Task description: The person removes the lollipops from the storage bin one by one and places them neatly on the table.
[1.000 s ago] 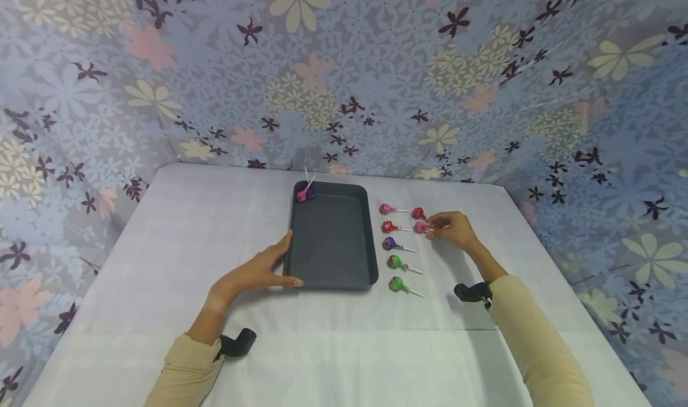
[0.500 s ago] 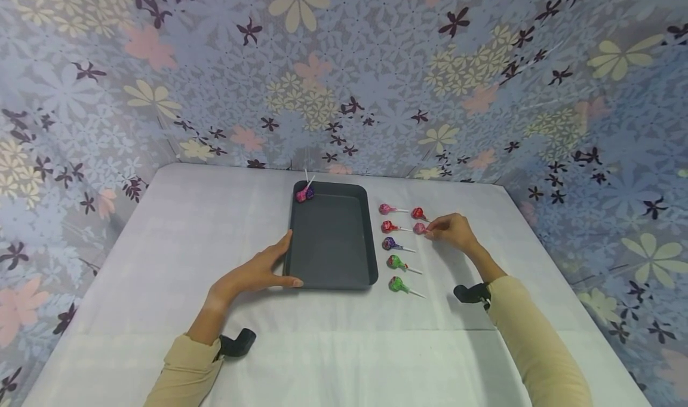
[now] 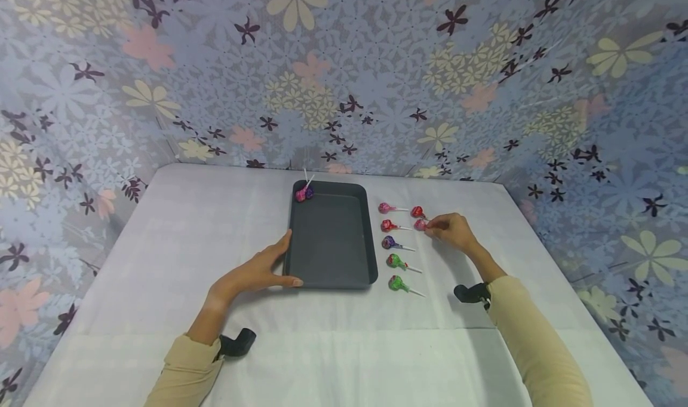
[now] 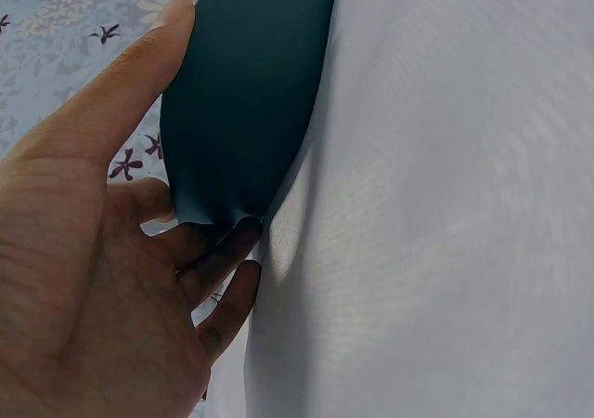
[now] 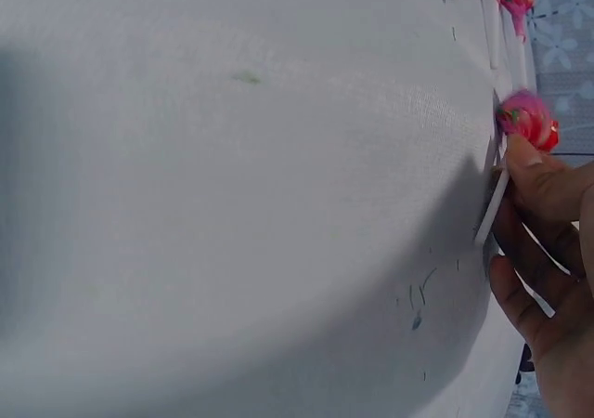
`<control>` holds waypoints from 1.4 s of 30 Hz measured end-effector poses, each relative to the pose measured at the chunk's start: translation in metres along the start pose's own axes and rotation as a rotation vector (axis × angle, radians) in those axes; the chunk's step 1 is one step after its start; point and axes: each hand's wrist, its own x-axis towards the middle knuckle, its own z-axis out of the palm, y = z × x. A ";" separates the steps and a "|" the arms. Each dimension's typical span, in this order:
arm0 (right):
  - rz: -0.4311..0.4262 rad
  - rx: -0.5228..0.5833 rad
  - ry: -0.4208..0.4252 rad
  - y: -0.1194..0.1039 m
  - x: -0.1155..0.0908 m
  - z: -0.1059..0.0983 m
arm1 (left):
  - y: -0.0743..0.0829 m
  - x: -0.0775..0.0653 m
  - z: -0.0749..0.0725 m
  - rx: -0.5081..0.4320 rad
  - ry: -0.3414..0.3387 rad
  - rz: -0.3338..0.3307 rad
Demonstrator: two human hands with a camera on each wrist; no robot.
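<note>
Near the middle of the table lies a dark grey baking tray (image 3: 333,239). My left hand (image 3: 255,271) grips its near left corner, thumb at the front edge and fingers along the left side; in the left wrist view those fingers (image 4: 223,260) curl against the tray wall (image 4: 251,84). To the right, my right hand (image 3: 452,230) pinches the stick of a pink lollipop (image 3: 420,224) between thumb and fingers. The right wrist view shows its pink wrapped head (image 5: 524,113) just beyond the thumb, with the white stick (image 5: 492,209) slanting down across the fingers.
Two lollipops, one pink (image 3: 301,196) and one purple (image 3: 309,192), lean in the tray's far left corner. Right of the tray, a column runs from pink (image 3: 384,207) through red (image 3: 387,225) and purple (image 3: 389,242) to green (image 3: 396,282). Another red lollipop (image 3: 417,212) lies beside my right hand.
My right fingers have shifted slightly around the pink lollipop's stick, and its head has moved a little. The left hand and tray stay where they were.
</note>
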 end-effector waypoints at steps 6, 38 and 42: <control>0.026 0.018 -0.013 0.000 -0.001 -0.001 | 0.000 0.001 0.001 0.004 -0.001 0.006; -0.008 0.000 0.063 -0.016 0.007 -0.010 | -0.003 0.000 0.001 0.012 0.003 0.003; -0.081 -0.023 0.128 -0.026 0.010 -0.011 | -0.003 0.000 0.001 0.015 0.002 0.009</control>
